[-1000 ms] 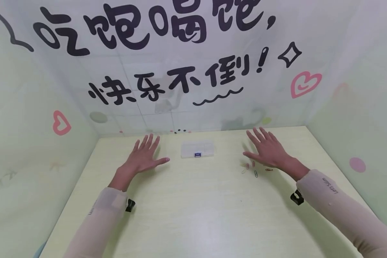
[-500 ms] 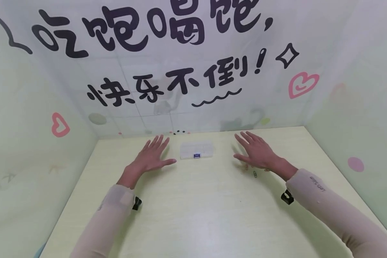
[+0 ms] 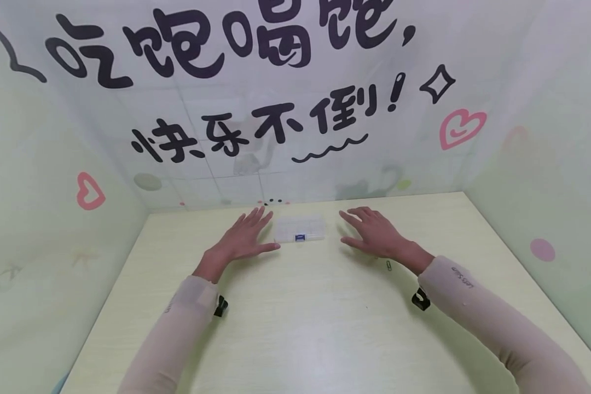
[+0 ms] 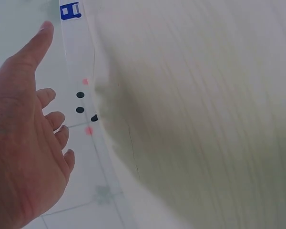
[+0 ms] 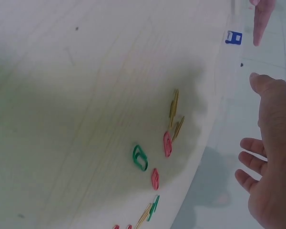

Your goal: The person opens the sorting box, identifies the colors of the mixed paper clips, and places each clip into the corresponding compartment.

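A flat clear plastic case [image 3: 311, 229] with a blue latch [image 3: 300, 238] lies near the back of the table. My left hand [image 3: 243, 239] is just left of the case, fingers spread and thumb pointing at its near left corner. Whether the thumb touches it I cannot tell. On the other side my right hand [image 3: 376, 235] hovers a little apart from the case, fingers loosely bent and holding nothing. Beneath the right hand lie several paper clips, mostly hidden in the head view. The right wrist view shows green [image 5: 140, 158], red [image 5: 168, 144] and gold paper clips [image 5: 174, 109].
The pale wooden table [image 3: 295, 323] meets a white printed curtain [image 3: 256, 180] right behind the case. Light side panels stand along the table's left and right edges. Black wrist straps [image 3: 421, 299] hang below the sleeves.
Both hands have moved inward toward the case, the left one rightward and the right one leftward. The right hand now covers most of the paper clips. The case has stayed in place.
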Demonstrator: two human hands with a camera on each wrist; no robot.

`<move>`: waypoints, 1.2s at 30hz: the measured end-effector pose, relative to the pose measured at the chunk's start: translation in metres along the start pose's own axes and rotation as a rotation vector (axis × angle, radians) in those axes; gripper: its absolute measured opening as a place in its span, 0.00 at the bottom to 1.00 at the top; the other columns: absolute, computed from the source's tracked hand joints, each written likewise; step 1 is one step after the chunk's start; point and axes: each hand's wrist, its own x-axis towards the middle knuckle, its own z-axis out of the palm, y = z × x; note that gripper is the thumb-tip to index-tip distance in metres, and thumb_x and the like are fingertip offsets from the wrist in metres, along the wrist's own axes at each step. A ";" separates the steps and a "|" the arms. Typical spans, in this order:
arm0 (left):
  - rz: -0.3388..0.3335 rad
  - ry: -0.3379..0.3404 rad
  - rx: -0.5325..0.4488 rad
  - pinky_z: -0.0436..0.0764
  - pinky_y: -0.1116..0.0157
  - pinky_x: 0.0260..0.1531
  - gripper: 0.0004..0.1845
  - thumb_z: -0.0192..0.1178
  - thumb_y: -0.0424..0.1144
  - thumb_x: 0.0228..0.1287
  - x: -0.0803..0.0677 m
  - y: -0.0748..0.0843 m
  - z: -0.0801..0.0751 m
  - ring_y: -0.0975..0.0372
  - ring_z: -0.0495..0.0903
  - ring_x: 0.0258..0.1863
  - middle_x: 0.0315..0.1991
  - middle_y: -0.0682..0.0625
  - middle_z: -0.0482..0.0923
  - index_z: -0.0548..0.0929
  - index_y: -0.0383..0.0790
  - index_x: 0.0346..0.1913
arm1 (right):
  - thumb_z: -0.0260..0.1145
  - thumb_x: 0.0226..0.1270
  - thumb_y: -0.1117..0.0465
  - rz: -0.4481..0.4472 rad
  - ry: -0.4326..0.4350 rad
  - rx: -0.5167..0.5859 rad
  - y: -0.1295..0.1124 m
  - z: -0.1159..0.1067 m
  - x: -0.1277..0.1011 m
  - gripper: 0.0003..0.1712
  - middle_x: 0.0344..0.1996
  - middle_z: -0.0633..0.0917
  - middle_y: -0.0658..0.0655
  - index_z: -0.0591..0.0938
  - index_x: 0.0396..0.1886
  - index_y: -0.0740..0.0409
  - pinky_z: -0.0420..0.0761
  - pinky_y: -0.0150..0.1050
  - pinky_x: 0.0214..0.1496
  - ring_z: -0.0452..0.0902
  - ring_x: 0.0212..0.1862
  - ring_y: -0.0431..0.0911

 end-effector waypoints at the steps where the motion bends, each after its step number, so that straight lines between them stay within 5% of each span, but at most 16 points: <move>1: 0.002 -0.003 -0.006 0.40 0.44 0.83 0.53 0.58 0.68 0.73 0.001 0.002 0.000 0.46 0.40 0.86 0.87 0.38 0.41 0.49 0.41 0.87 | 0.67 0.76 0.42 -0.007 0.003 0.007 -0.002 0.001 0.002 0.41 0.69 0.78 0.67 0.70 0.80 0.59 0.73 0.64 0.70 0.71 0.71 0.64; 14: 0.040 -0.051 -0.060 0.43 0.45 0.83 0.51 0.60 0.64 0.74 0.020 0.017 0.003 0.47 0.41 0.86 0.87 0.38 0.42 0.52 0.39 0.86 | 0.71 0.75 0.46 -0.107 0.050 0.035 -0.025 0.015 0.025 0.36 0.60 0.83 0.64 0.78 0.73 0.63 0.78 0.57 0.66 0.77 0.64 0.59; 36: 0.036 -0.053 -0.136 0.56 0.43 0.80 0.46 0.66 0.55 0.74 0.034 0.024 0.009 0.45 0.47 0.85 0.87 0.40 0.45 0.58 0.41 0.85 | 0.76 0.70 0.59 -0.132 0.123 0.196 -0.052 0.047 0.058 0.19 0.48 0.88 0.59 0.90 0.57 0.61 0.84 0.48 0.57 0.82 0.52 0.53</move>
